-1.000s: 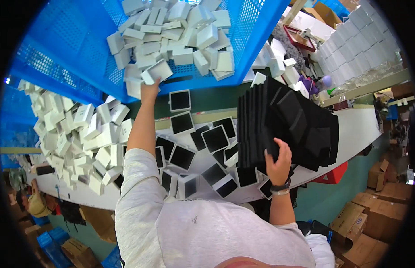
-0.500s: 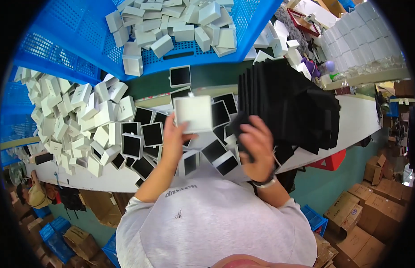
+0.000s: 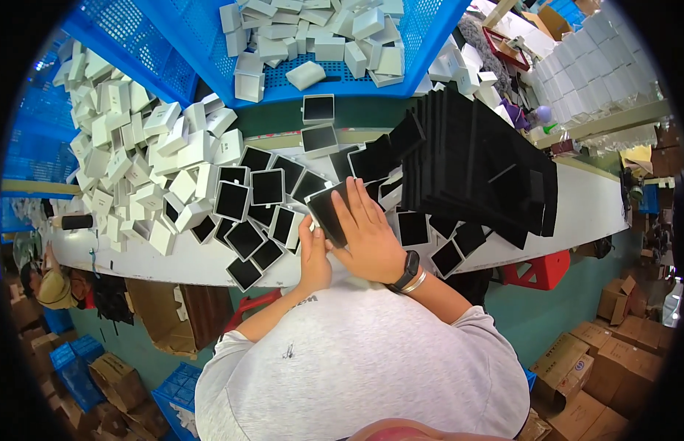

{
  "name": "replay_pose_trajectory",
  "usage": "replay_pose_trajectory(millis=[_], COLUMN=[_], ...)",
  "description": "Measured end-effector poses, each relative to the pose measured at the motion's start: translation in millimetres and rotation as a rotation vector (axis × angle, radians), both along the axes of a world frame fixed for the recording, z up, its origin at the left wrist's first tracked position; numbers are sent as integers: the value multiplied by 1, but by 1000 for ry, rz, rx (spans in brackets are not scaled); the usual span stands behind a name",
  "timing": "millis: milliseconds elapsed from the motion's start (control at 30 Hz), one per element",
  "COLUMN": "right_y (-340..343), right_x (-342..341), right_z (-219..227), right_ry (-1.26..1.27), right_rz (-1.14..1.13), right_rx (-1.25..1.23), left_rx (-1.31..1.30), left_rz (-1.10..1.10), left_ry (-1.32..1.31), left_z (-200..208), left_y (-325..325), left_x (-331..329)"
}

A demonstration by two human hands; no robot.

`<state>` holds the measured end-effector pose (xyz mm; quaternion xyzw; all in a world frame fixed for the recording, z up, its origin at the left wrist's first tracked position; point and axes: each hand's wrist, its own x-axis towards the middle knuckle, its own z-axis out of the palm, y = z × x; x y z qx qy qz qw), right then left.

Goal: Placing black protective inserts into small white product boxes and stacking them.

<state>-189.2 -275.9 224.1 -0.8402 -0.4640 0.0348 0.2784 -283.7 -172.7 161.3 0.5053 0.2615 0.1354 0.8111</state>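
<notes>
Close to my body, above the table's near edge, a small white box tray with a black pad (image 3: 327, 212) is between my hands. My left hand (image 3: 315, 259) grips its lower left side with thumb and fingers. Across the pad lies my right hand (image 3: 370, 239), flat, its fingers stretched out over the black surface. Similar white trays with black pads (image 3: 268, 187) spread over the table around my hands. To the right stands a large stack of black pad sheets (image 3: 460, 158), with some loose black pieces on top and beside it.
White boxes (image 3: 136, 158) form a big heap on the left. A blue crate (image 3: 426, 44) holding more white boxes stands at the back. Clear plastic-wrapped stacks (image 3: 599, 70) are at far right. Below the table are a red stool (image 3: 542, 270) and cardboard cartons (image 3: 621, 375).
The white tray, bare inside before, now has a black pad in it and is nearer my body. My right hand has moved left from the black stack onto the pad.
</notes>
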Motion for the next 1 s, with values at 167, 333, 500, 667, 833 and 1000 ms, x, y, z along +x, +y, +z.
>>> replay_pose_trajectory(millis=[167, 333, 500, 667, 833, 1000], right_y=[-19, -32, -37, -40, -44, -46], right_x=[-4, 2, -9, -16, -24, -36], right_z=[9, -18, -30, -28, -27, -33], right_ry=[135, 1219, 1265, 1276, 1229, 1254], right_rz=[156, -105, -30, 135, 187, 186], right_rx=[4, 477, 546, 482, 440, 465], left_rx=[-122, 30, 19, 301, 458, 362], left_rz=[-75, -202, -309, -183, -237, -256], left_ry=[88, -81, 148, -152, -123, -70], left_z=[17, 24, 36, 26, 26, 36], left_y=[11, 19, 32, 41, 44, 43], left_x=[-6, -17, -18, -25, -33, -33])
